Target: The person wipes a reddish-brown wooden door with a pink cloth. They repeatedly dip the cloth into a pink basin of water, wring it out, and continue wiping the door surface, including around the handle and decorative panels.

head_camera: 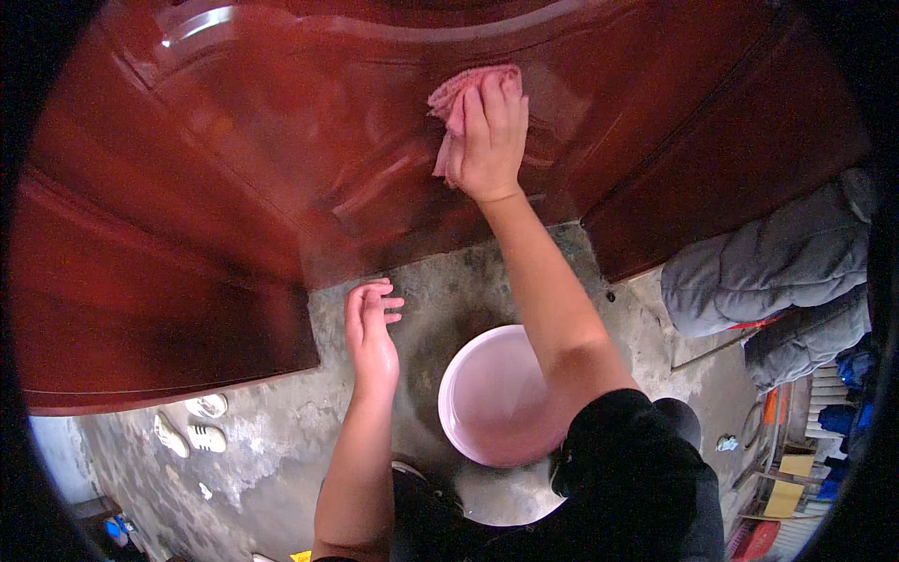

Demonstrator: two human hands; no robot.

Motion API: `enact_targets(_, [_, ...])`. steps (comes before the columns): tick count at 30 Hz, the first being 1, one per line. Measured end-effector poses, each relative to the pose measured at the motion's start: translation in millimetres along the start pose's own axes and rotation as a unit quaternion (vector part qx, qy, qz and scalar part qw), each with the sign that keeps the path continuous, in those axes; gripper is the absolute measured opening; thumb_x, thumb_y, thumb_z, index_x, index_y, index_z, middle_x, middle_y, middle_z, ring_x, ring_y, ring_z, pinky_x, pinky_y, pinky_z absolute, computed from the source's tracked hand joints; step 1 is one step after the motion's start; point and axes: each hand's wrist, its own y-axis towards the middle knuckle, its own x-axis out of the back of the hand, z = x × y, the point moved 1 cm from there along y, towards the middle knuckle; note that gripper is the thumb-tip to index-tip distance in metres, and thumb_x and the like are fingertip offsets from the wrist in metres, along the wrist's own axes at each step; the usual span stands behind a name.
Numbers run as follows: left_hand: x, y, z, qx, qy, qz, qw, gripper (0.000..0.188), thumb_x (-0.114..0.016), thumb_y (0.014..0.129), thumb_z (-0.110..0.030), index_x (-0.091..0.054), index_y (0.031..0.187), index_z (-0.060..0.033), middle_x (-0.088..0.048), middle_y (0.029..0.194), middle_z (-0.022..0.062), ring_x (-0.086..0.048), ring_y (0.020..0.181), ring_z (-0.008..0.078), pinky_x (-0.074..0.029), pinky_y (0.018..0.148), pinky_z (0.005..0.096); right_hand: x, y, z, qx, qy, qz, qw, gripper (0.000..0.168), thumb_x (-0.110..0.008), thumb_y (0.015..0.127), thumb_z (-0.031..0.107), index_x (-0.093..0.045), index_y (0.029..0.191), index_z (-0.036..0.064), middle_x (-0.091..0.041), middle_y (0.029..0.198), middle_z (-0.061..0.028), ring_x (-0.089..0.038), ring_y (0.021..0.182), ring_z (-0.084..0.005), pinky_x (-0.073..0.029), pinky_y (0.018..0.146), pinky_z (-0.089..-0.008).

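My right hand (491, 140) grips a folded pink cloth (449, 98) and presses it against a glossy reddish-brown wooden panel (267, 140) that looks like a door. My left hand (372, 337) hangs below the panel's bottom edge, its fingers slightly curled and apart, with nothing in it. A round pale pink basin (484, 393) stands on the floor between my arms, apparently holding water. My right forearm and sleeve hide part of the basin's right side.
Several white shoes (207, 437) lie on the stained concrete floor (274, 449) to the left. Grey padded fabric (765, 274) hangs at the right. Beyond it are a yellow board (788, 485) and a red object (758, 539).
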Motion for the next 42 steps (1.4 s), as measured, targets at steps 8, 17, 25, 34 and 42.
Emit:
enact_targets(8, [0.5, -5.4, 10.7, 0.007, 0.023, 0.002, 1.000, 0.027, -0.048, 0.117, -0.026, -0.065, 0.120, -0.0043, -0.066, 0.132, 0.0101, -0.070, 0.102, 0.0184, -0.055, 0.088, 0.0337, 26.4, 98.9, -3.6, -0.030, 0.030, 0.007, 0.999, 0.076, -0.065, 0.090, 0.012, -0.046, 0.162, 0.004, -0.041, 0.170, -0.0215, -0.034, 0.159, -0.0500, -0.028, 0.126, -0.0675])
enact_targets(17, [-18.3, -11.4, 5.0, 0.003, 0.034, 0.028, 0.999, 0.029, -0.049, 0.117, -0.026, -0.066, 0.119, -0.0024, -0.065, 0.129, 0.0088, -0.070, 0.100, 0.0172, -0.055, 0.086, 0.0329, 17.1, -10.8, -26.1, -0.146, 0.015, 0.043, 0.988, 0.074, -0.061, 0.094, 0.019, -0.042, 0.162, -0.003, -0.034, 0.172, -0.0303, -0.026, 0.159, -0.0577, -0.022, 0.129, -0.0682])
enact_targets(25, [-16.1, -5.0, 33.5, 0.030, 0.054, 0.045, 0.997, 0.024, -0.050, 0.116, -0.023, -0.065, 0.116, -0.0040, -0.064, 0.130, 0.0085, -0.069, 0.098, 0.0166, -0.054, 0.086, 0.0326, 47.4, 100.9, -36.7, -0.089, 0.023, 0.004, 0.996, 0.082, -0.057, 0.090, 0.006, -0.030, 0.166, -0.008, -0.023, 0.176, -0.0329, -0.017, 0.163, -0.0571, -0.018, 0.132, -0.0662])
enact_targets(34, [-23.7, -20.1, 17.9, 0.006, 0.099, 0.079, 0.992, 0.032, -0.047, 0.117, -0.032, -0.066, 0.120, -0.0070, -0.066, 0.134, 0.0076, -0.070, 0.101, 0.0178, -0.055, 0.086, 0.0340, 47.3, 89.5, -64.9, -0.078, -0.003, -0.087, 0.993, 0.077, -0.049, 0.092, 0.004, -0.030, 0.166, -0.009, -0.028, 0.173, -0.0344, -0.024, 0.162, -0.0553, -0.019, 0.133, -0.0607])
enact_targets(42, [-26.4, -16.0, 20.5, 0.007, 0.123, 0.089, 0.988, 0.026, -0.052, 0.115, -0.023, -0.067, 0.118, -0.0023, -0.064, 0.129, 0.0090, -0.071, 0.097, 0.0176, -0.055, 0.084, 0.0332, 40.1, 1.4, -45.0, -0.233, 0.014, -0.008, 0.972, 0.075, -0.056, 0.098, 0.013, -0.031, 0.165, -0.008, -0.027, 0.172, -0.0356, -0.020, 0.162, -0.0572, -0.015, 0.134, -0.0621])
